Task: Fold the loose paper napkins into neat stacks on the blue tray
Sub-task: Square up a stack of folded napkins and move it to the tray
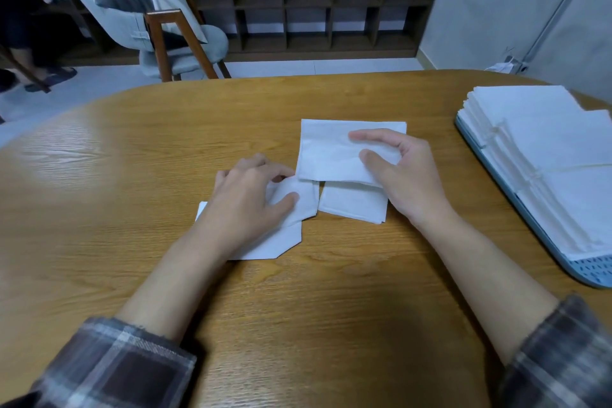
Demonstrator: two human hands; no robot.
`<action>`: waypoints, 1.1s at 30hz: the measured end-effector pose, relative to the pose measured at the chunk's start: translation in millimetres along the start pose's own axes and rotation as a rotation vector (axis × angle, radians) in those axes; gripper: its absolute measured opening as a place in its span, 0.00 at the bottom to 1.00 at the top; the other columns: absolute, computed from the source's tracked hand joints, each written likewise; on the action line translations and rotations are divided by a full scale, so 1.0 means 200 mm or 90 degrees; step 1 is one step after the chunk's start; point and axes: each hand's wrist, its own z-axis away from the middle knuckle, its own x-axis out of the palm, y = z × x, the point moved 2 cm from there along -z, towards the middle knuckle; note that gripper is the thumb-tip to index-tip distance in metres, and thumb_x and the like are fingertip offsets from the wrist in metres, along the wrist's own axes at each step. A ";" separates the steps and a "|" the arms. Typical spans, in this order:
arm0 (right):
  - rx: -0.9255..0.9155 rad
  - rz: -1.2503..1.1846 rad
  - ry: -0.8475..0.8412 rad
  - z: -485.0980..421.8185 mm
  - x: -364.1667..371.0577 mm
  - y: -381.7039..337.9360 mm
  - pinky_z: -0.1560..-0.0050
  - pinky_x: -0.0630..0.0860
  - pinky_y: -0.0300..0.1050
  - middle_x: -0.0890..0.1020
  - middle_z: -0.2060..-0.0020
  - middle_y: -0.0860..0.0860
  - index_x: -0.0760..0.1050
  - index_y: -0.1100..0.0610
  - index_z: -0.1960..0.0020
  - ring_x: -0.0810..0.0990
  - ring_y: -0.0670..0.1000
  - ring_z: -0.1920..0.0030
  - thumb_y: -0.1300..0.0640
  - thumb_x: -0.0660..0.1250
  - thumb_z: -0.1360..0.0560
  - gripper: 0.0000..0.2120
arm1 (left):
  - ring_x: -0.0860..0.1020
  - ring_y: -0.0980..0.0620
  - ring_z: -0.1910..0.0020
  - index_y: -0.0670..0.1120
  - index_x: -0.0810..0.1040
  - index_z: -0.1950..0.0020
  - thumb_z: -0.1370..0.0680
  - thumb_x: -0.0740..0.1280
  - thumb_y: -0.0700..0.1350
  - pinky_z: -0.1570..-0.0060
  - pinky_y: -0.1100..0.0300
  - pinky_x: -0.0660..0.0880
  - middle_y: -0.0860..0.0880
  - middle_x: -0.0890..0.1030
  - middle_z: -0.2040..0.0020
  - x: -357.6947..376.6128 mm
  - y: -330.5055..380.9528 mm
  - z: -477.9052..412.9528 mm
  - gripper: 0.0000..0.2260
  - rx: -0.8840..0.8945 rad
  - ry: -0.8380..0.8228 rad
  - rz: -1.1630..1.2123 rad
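In the middle of the wooden table (132, 175) my right hand (397, 175) pinches a white folded napkin (328, 156) between thumb and fingers, its near edge lifted off a small folded stack (351, 204) beneath. My left hand (245, 202) lies on another white napkin (301, 202), thumb and fingers curled round a raised fold of it; a flat part with a cut corner (278, 245) shows under my wrist. The blue tray (563, 262) at the right edge carries stacks of napkins (546, 142).
A wooden chair (178, 40) with a grey seat stands beyond the table's far edge. Behind it runs a dark cubby shelf (308, 0). At the far left are someone's feet in slippers (49, 76).
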 end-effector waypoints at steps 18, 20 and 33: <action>0.001 0.019 0.019 0.00 0.00 0.01 0.40 0.65 0.20 0.83 0.40 0.34 0.85 0.49 0.38 0.75 0.30 0.36 0.64 0.66 0.18 0.16 | 0.79 0.59 0.48 0.48 0.85 0.47 0.20 0.75 0.45 0.46 0.66 0.71 0.55 0.83 0.48 -0.06 0.05 0.01 0.04 0.110 0.166 0.173; 0.000 0.023 0.023 0.00 0.00 0.01 0.40 0.65 0.19 0.83 0.40 0.35 0.85 0.49 0.38 0.75 0.31 0.35 0.64 0.65 0.18 0.16 | 0.77 0.57 0.40 0.48 0.83 0.39 0.22 0.77 0.43 0.39 0.70 0.67 0.51 0.79 0.41 -0.04 0.05 0.01 0.12 0.132 0.190 0.129; -0.010 0.005 -0.001 0.00 0.00 0.00 0.41 0.65 0.20 0.84 0.39 0.36 0.84 0.49 0.37 0.75 0.32 0.34 0.64 0.66 0.19 0.16 | 0.79 0.61 0.55 0.52 0.85 0.50 0.25 0.80 0.50 0.55 0.69 0.69 0.60 0.82 0.55 0.04 0.06 0.03 0.07 0.226 -0.007 0.076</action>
